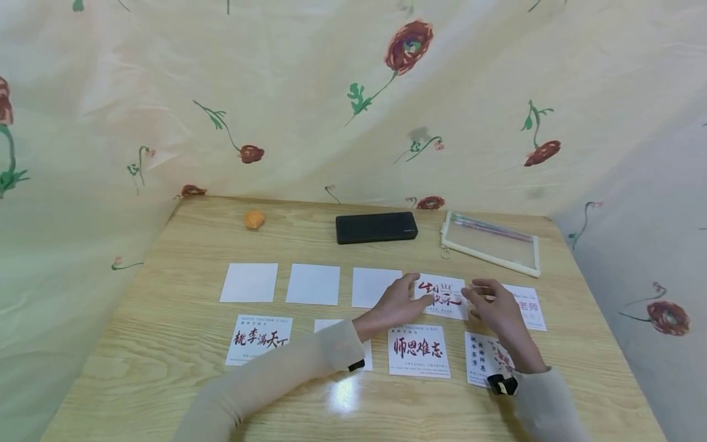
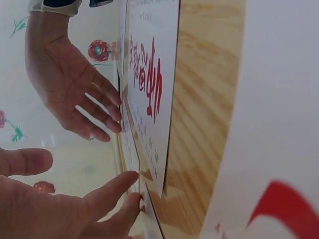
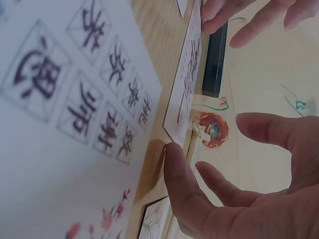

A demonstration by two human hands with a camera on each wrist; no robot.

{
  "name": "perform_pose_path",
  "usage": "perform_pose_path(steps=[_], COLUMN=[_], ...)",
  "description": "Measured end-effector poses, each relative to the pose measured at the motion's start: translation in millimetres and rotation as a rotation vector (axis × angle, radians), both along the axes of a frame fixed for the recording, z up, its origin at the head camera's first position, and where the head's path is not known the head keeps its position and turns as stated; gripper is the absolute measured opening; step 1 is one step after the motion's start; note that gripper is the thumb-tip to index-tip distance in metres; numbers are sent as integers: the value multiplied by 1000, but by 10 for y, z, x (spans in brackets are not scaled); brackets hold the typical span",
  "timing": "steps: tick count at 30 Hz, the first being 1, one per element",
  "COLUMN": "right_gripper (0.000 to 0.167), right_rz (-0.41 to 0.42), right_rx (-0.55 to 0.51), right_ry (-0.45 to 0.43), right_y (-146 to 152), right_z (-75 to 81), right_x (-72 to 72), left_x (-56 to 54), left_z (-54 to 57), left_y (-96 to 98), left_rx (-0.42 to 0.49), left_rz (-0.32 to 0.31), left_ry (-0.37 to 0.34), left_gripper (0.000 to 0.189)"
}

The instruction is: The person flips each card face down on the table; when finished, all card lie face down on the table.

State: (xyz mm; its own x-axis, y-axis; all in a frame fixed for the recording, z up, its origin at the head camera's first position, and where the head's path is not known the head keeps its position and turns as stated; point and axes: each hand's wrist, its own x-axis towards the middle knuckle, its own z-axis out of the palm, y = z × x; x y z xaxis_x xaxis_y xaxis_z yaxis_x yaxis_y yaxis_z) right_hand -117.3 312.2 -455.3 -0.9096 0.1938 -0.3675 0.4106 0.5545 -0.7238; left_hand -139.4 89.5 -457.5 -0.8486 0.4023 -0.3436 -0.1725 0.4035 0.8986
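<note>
Red-lettered card (image 1: pixel 445 297), right of the head view's centre, between left hand (image 1: pixel 393 306) and right hand (image 1: pixel 499 310), both relaxed, unclenched.

Nine cards (image 1: pixel 312 284) lie in two rows on the desk (image 1: pixel 138 356): five in the back row, four before them. Behind the cards, left to right, come a ball-like object (image 1: pixel 254 220), a case (image 1: pixel 377 228) and a pouch (image 1: pixel 491 250) with pens (image 1: pixel 488 226) inside. Cloth (image 1: pixel 304 123) hangs behind the desk.

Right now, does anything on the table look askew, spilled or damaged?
Slightly askew: the clear pouch, back right, slants beside the straighter black case. I see no spill or damage, though the left sleeve hides parts of two front cards.
</note>
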Motion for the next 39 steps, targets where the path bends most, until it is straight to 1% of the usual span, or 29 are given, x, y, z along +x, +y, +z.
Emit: perform_pose_path(steps=[9, 16, 20, 25, 29, 33, 36, 39], right_gripper=[67, 66, 67, 68, 67, 62, 57, 54], right_rz=[-10, -27, -17, 5, 30, 74, 117, 156], right_rx=[0, -38, -44, -64, -131, -236, -321, -379], right_ry=[-1, -11, -25, -8, 55, 115, 126, 114], right_y=[-30, -10, 17, 49, 66, 57, 36, -3], right_z=[-30, -16, 13, 107, 188, 247, 263, 244], right_x=[-20, -24, -21, -22, -26, -35, -46, -57], left_x=[37, 55, 70, 88, 97, 83, 67, 68], left_z=[-12, -20, -10, 7, 36, 60, 71, 87], left_y=[40, 44, 34, 33, 32, 26, 30, 45], left_rx=[-1, 5, 17, -13, -26, 30, 90, 116], left_rz=[0, 6, -11, -58, -88, -85, -69, -52], left_ry=[-1, 8, 24, 77, 91, 46, 11, 0], left_gripper=[66, 65, 65, 66, 69, 71, 71, 70])
